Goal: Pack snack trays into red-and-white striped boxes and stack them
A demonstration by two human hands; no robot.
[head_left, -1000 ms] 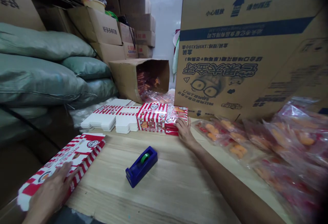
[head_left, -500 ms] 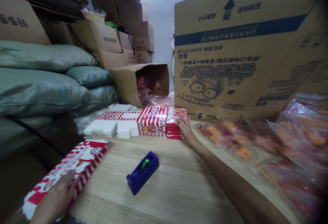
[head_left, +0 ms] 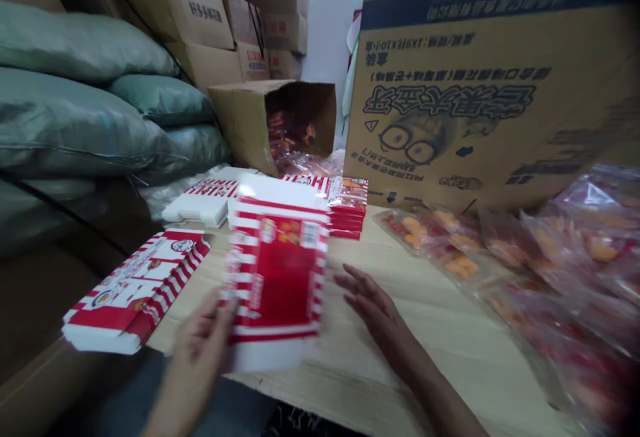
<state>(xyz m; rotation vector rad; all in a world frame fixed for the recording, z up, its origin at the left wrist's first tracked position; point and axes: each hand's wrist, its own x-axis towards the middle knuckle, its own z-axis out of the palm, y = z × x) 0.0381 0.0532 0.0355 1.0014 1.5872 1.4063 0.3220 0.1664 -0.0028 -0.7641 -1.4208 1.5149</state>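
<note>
A flat carton (head_left: 283, 270) of smooth, thin card, blurred, shows a red rectangular panel, red-and-white striped sides and plain white flaps at its top and bottom. It stands above the pale wood-grained table (head_left: 425, 330), between the two hands. The left hand (head_left: 203, 343) pinches its left edge between thumb and fingers; the right hand (head_left: 373, 307), fingers stretched and slightly parted, hovers just beside its right edge. Left of them lies a neat stack of striped cartons (head_left: 137, 280); rightward, crinkled, glossy clear bags (head_left: 463, 263) sprawl in a loose heap.

Green sacks (head_left: 70, 117) lie near stacked boxes (head_left: 203, 23).
</note>
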